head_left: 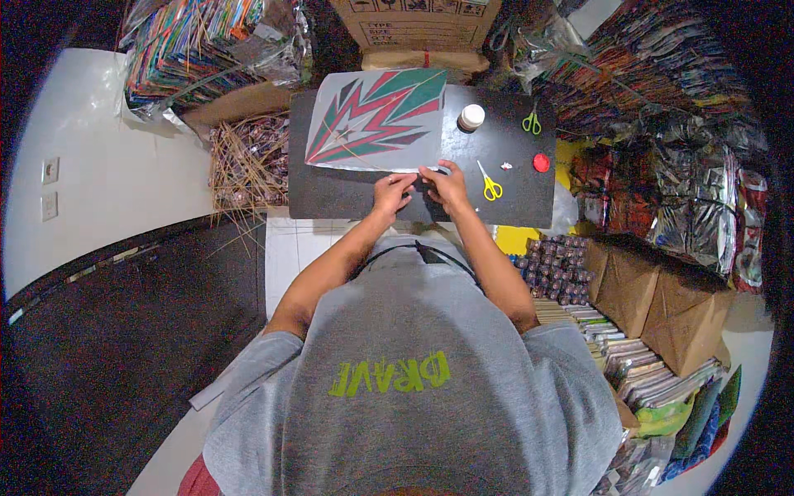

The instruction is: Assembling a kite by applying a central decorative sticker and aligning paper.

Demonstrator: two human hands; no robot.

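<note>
A paper kite (376, 116), grey-white with a jagged red and green star pattern, lies on the black table (504, 198). Thin sticks cross its sheet. At its near edge, by the lower right corner, my right hand (447, 187) closes its thumb and forefinger on the border. Just left of it, my left hand (394, 195) is curled, its fingertips pressed together at the same edge. To the right lie yellow-handled scissors (491, 186), and a white jar (471, 117) stands behind them.
Green-handled scissors (532, 122), a red lid (541, 162) and a small white scrap (506, 166) are on the table's right side. Bamboo sticks (248, 165) pile up at its left. Wrapped stacks (637, 74), thread spools (558, 269) and a cardboard box (422, 29) crowd around.
</note>
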